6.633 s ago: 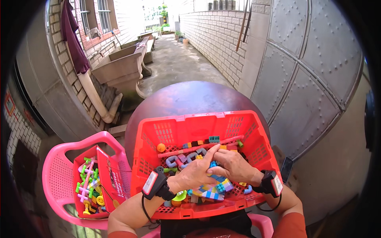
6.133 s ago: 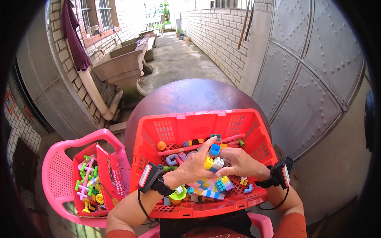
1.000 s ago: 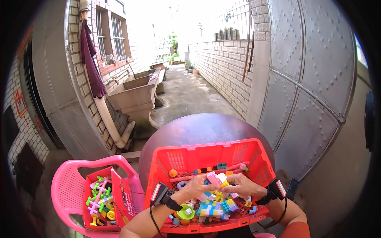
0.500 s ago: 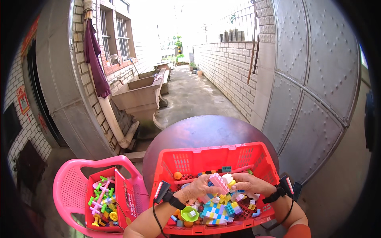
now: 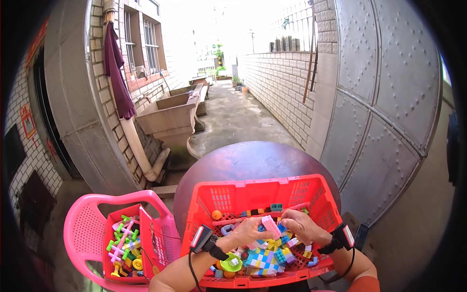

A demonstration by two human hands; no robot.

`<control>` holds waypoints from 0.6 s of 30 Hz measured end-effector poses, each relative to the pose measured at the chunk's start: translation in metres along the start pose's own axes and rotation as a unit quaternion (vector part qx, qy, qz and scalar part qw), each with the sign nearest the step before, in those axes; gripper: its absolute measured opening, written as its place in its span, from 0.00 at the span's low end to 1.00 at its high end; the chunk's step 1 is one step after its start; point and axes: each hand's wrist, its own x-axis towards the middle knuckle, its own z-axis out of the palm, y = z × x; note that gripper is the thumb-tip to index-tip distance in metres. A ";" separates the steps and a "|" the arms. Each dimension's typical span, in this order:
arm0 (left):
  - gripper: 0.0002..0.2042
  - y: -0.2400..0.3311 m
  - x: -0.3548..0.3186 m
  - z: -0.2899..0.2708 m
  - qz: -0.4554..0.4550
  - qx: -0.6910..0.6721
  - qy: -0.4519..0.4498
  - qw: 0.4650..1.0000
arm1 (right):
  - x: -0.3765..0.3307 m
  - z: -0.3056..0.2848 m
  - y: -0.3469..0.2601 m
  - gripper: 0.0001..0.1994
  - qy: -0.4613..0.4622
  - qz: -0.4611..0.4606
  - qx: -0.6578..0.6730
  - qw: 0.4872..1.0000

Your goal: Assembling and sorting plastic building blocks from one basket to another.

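My left hand [image 5: 247, 232] is closed on a pink building block [image 5: 270, 227], which sticks up tilted from between the thumb and fingers. Just to the right of it, my right hand [image 5: 302, 227] is closed, its fingertips curled toward the pink block; what they hold, if anything, is hidden. Both hands hover over a red plastic basket [image 5: 260, 184] of loose toy pieces. Below them lie a joined slab of blue, white and yellow blocks [image 5: 262, 260], a teal block [image 5: 279, 256] and a lime-green bowl-shaped piece [image 5: 230, 263].
The basket stands on a round dark table [image 5: 243, 160]. To the left, a pink plastic chair [image 5: 83, 233] bears a red box [image 5: 154, 243] with green, pink and yellow toy pieces. A concrete sink [image 5: 168, 117] stands by the left wall, a grey metal door [image 5: 379, 97] on the right.
My hands have moved slightly apart. The white and yellow blocks that showed between them no longer show there, while the pink block stays in my left hand.
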 end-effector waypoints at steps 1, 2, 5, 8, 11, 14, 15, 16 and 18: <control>0.17 0.004 0.001 0.001 -0.005 0.092 -0.016 0.996 | 0.000 0.001 0.003 0.20 -0.010 -0.064 -0.092 0.994; 0.18 0.006 0.000 0.002 -0.014 0.184 -0.029 0.982 | 0.000 0.004 0.001 0.20 -0.012 -0.065 -0.092 0.994; 0.19 0.004 0.000 0.006 -0.029 0.244 -0.043 0.968 | 0.000 0.013 -0.004 0.20 -0.070 -0.109 -0.128 0.983; 0.19 0.000 0.000 0.005 -0.014 0.245 -0.059 0.968 | 0.003 0.006 -0.006 0.17 -0.129 -0.087 -0.067 0.986; 0.20 0.008 -0.002 0.004 0.005 0.170 -0.083 0.982 | -0.006 0.004 -0.028 0.16 -0.121 -0.003 0.028 0.992; 0.20 0.014 -0.003 0.003 0.020 0.129 -0.079 0.988 | -0.003 -0.001 -0.014 0.16 -0.111 0.008 0.055 0.992; 0.20 0.015 -0.003 0.001 0.019 0.177 -0.062 0.982 | -0.004 -0.001 -0.019 0.16 -0.103 0.031 0.057 0.993; 0.20 0.015 -0.004 0.000 0.017 0.223 -0.045 0.974 | -0.005 0.001 -0.020 0.16 -0.103 0.032 0.058 0.992; 0.21 0.010 -0.002 0.000 0.005 0.220 -0.030 0.975 | -0.003 0.004 -0.021 0.15 -0.082 0.067 0.047 0.993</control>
